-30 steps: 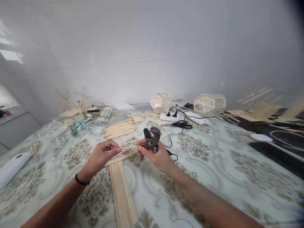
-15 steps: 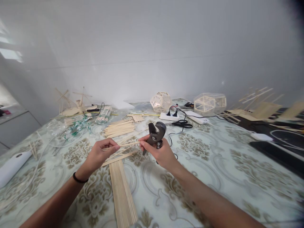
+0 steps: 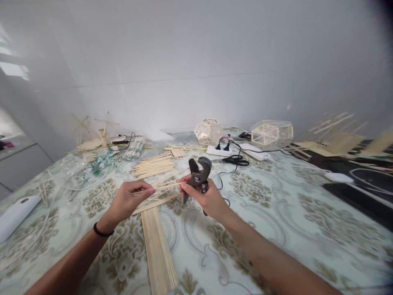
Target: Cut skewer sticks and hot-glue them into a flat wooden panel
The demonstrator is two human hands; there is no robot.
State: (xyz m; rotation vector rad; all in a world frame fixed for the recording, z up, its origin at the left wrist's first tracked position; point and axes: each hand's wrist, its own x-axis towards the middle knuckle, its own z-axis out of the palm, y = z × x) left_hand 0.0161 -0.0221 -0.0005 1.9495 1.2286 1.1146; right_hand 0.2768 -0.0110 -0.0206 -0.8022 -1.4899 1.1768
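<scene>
Pale grey wall [image 3: 196, 53] stands behind; patterned cloth covers the bench [image 3: 307, 233]. Viewed from beside it, the left hand [image 3: 130, 198] has its grip pinched, thumb to forefinger, on a thin wooden stick [image 3: 168, 187]. The right hand [image 3: 207, 198] has its grip wrapped round a dark hand cutter [image 3: 199, 172]; its thumb and forefinger also appear to pinch the stick's far end. The stick thus bridges both grips, nearly level, apparently clear of the cutter's spread, upturned blades. Holding it at two points presumably steadies it; palming the cutter presumably saves setting it down. Loose sticks [image 3: 156, 204] lie below, by the far end of a flat strip bundle [image 3: 158, 250]. Beyond, a stick pile [image 3: 155, 165] is laid roughly parallel, probably for easy picking.
</scene>
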